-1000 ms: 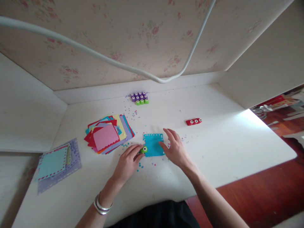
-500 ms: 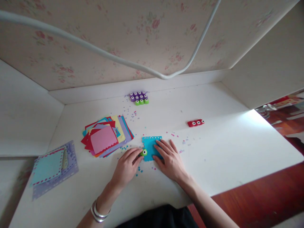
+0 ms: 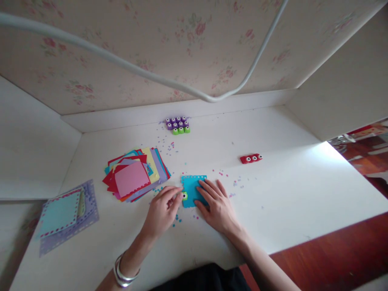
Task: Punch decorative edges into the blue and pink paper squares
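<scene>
A blue sheet of paper (image 3: 190,186) lies in front of me, with a row of small holes along its far edge and more at its left edge. My left hand (image 3: 162,208) pinches a small green craft punch (image 3: 184,196) with a white-ringed top, set at the sheet's left edge. Fingers partly cover the punch. My right hand (image 3: 216,204) rests flat on the right part of the sheet, fingers stretched out. Small blue and pink paper bits (image 3: 177,218) are scattered beside the sheet.
Left of the sheet lies a pile of coloured paper (image 3: 133,180); farther left are punched sheets (image 3: 60,212). Purple and green punches (image 3: 178,124) stand in rows near the wall. Three red punches (image 3: 251,158) sit at the right. A white cable (image 3: 209,98) hangs above.
The left fingers have shifted slightly around the green punch, which sits a touch farther toward me along the sheet's left edge. The right hand stays flat on the paper.
</scene>
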`<act>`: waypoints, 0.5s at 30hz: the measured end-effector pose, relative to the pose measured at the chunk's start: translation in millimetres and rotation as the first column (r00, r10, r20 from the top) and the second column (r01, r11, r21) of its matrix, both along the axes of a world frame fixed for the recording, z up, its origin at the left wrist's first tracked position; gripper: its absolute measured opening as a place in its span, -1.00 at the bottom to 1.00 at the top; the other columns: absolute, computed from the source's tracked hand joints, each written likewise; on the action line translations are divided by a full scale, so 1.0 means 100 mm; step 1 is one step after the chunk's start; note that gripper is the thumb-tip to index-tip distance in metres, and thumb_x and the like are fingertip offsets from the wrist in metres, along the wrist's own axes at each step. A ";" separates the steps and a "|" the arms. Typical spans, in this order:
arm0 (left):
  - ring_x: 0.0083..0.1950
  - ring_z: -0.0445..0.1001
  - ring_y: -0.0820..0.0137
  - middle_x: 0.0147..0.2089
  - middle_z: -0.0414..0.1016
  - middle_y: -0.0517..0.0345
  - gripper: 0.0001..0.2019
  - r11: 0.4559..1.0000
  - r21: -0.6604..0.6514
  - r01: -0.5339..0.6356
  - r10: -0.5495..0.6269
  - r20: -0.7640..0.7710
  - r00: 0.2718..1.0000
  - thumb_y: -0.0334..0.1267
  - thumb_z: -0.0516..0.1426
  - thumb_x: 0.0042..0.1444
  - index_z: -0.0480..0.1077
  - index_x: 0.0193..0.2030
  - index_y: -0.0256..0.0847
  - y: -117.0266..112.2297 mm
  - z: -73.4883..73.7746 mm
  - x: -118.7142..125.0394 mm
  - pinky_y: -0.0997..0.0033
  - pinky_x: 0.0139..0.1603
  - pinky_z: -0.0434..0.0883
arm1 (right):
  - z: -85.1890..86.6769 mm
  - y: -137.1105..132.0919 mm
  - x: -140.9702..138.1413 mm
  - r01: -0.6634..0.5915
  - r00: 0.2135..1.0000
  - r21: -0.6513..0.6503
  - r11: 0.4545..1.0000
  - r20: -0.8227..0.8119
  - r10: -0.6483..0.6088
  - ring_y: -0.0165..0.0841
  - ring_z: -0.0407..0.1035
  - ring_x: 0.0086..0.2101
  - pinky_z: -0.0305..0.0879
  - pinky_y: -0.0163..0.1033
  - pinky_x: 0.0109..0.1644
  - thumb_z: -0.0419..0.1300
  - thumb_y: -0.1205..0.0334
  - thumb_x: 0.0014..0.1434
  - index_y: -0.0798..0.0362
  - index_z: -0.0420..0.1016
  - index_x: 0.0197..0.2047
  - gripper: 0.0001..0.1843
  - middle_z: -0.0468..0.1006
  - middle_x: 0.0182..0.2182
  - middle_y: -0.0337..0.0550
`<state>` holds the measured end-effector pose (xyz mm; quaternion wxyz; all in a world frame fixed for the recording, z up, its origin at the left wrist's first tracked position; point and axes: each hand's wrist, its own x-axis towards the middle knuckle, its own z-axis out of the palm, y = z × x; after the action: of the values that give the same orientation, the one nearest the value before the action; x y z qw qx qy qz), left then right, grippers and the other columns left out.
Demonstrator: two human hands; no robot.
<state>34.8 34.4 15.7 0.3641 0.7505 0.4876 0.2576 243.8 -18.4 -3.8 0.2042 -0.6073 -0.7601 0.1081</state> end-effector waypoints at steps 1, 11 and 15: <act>-0.14 0.51 0.40 -0.08 0.51 0.10 -0.79 1.000 -0.024 0.008 -0.008 0.002 1.000 -0.17 0.08 0.26 0.49 -0.06 -0.11 0.02 0.01 0.03 0.42 -0.13 0.47 | 0.00 0.00 0.00 -0.001 1.000 0.000 1.000 0.002 0.001 -0.11 0.19 0.22 -0.08 0.22 0.34 0.08 0.11 0.29 0.02 0.40 0.17 -0.58 0.37 0.21 -0.06; -0.22 0.54 0.33 -0.23 0.54 0.11 -0.88 0.956 -0.290 -0.046 0.073 0.085 0.994 -0.21 0.19 0.09 0.53 -0.31 -0.17 0.15 -0.08 0.14 0.39 -0.26 0.50 | 0.00 0.00 -0.01 0.007 1.000 0.000 1.000 0.003 -0.007 -0.12 0.18 0.22 -0.08 0.21 0.35 0.09 0.11 0.28 0.01 0.38 0.18 -0.57 0.36 0.22 -0.07; -0.22 0.54 0.32 -0.26 0.52 0.12 -0.93 0.967 -0.246 -0.071 0.086 0.049 0.995 -0.27 0.20 0.03 0.51 -0.38 -0.17 0.20 -0.11 0.17 0.38 -0.28 0.51 | 0.02 0.00 -0.01 0.008 1.000 -0.014 1.000 -0.009 -0.008 -0.12 0.19 0.22 -0.07 0.21 0.34 0.09 0.11 0.28 -0.01 0.38 0.19 -0.57 0.37 0.21 -0.07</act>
<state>51.4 54.6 4.9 0.4571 0.6723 0.5341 0.2320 243.1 -17.9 -2.0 0.2037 -0.6113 -0.7560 0.1154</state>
